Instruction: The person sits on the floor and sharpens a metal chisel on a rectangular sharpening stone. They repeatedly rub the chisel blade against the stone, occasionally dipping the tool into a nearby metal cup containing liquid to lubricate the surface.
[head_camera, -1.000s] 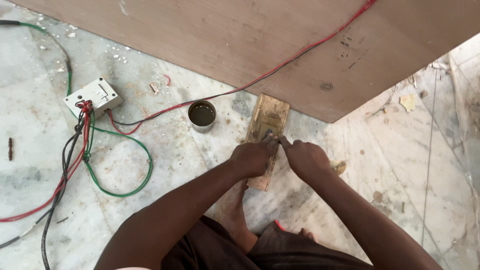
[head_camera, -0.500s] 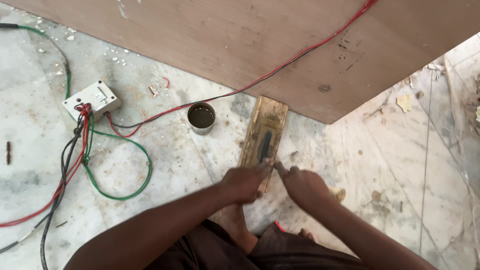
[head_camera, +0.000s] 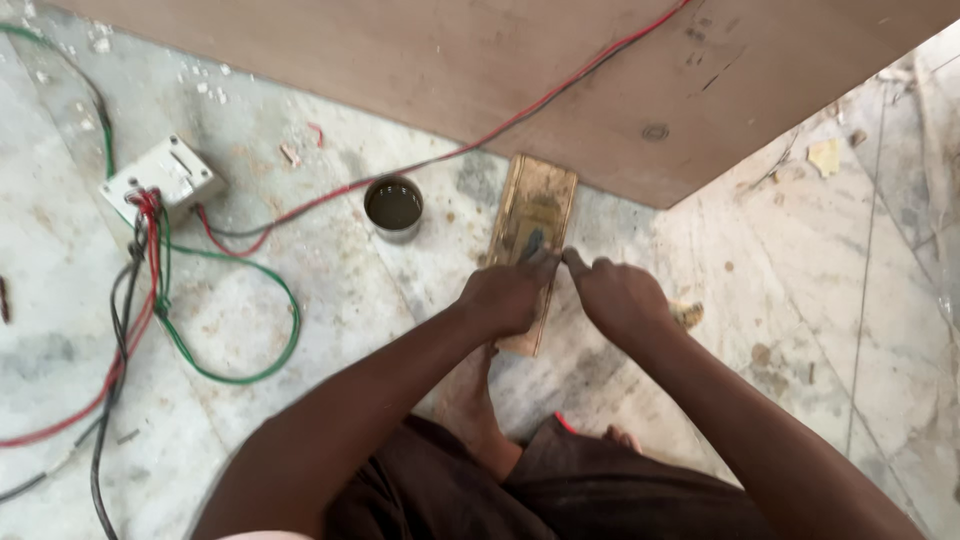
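Two bare hands meet over a worn sharpening block (head_camera: 532, 235) laid flat on a marble floor (head_camera: 800, 330), seen from the head camera.

Left hand (head_camera: 508, 296) and right hand (head_camera: 618, 297) are both curled shut, fingertips pinched together at the block's near half over a dark patch; whatever small thing they press there is hidden. A bare foot (head_camera: 470, 395) sits by the block's near end, seemingly steadying it. A small tin of dark liquid (head_camera: 394, 207) stands near. Plywood sheet (head_camera: 480, 70), white switch box (head_camera: 163, 175) and loose wires (head_camera: 225, 370) crowd the dusty floor.
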